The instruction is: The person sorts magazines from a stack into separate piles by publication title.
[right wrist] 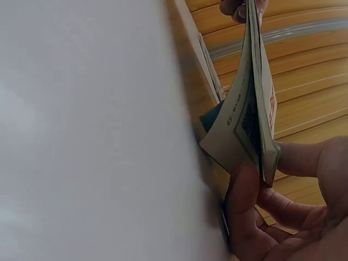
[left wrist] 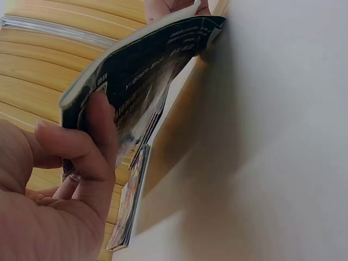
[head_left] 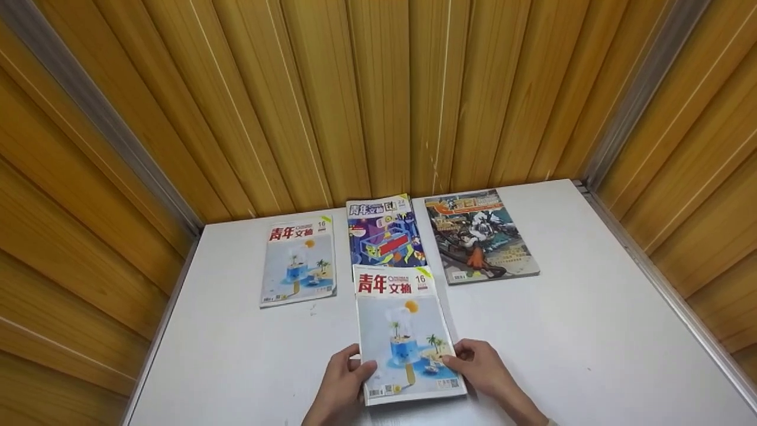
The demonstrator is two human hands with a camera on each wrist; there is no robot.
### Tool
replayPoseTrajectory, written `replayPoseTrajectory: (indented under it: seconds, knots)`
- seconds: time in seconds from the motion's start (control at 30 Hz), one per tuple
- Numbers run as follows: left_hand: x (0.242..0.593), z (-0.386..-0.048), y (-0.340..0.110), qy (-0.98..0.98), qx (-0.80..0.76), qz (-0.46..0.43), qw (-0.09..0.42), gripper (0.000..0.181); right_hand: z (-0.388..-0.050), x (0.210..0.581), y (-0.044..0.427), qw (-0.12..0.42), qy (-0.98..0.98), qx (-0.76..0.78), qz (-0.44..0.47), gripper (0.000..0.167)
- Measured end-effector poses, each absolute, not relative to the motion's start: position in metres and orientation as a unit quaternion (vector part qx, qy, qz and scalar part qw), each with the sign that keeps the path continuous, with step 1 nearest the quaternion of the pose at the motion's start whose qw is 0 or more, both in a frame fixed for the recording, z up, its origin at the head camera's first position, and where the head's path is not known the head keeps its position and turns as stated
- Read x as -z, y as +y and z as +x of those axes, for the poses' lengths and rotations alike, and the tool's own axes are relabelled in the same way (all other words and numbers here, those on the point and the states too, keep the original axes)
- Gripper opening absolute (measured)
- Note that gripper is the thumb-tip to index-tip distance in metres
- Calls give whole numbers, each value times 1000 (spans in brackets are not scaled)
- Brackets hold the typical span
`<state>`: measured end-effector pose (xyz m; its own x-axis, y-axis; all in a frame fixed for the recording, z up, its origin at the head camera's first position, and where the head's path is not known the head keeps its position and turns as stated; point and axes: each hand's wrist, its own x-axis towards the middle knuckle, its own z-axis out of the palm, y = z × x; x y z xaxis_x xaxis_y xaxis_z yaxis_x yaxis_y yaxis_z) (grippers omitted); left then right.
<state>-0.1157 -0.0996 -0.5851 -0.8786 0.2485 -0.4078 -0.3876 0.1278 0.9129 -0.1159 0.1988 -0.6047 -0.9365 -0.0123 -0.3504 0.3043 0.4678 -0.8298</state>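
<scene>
Both hands hold one magazine (head_left: pixel 405 337) with a pale cover, red title characters and a popsicle-island picture. My left hand (head_left: pixel 343 384) pinches its lower left edge, thumb on the front cover. At the lower right edge, my right hand (head_left: pixel 488 370) grips it the same way. From the left wrist view, the dark back cover (left wrist: pixel 147 76) is lifted off the table, with fingers underneath. The right wrist view shows the pages (right wrist: pixel 261 98) bent and a lower leaf (right wrist: pixel 225 136) hanging apart. In the head view the magazine hides the lower part of a purple magazine (head_left: pixel 384 239).
A second popsicle-cover magazine (head_left: pixel 298 260) lies at the left of the white table (head_left: pixel 236 361). To the right rests a larger comic-style magazine (head_left: pixel 482 236). Yellow wood-look panels (head_left: pixel 378 94) wall the back and both sides.
</scene>
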Motion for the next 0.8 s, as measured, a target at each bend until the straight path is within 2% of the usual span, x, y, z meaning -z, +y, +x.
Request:
replayPoseTrajectory:
  seconds: [0.57,0.8]
  knots:
    - [579,-115,-108,698,-670,-55,247,48,-117,598,189,175,830,519,106,21]
    - [578,-118,-109,698,-669,-72,246,49,-113,594,180,176,850,486,104,27]
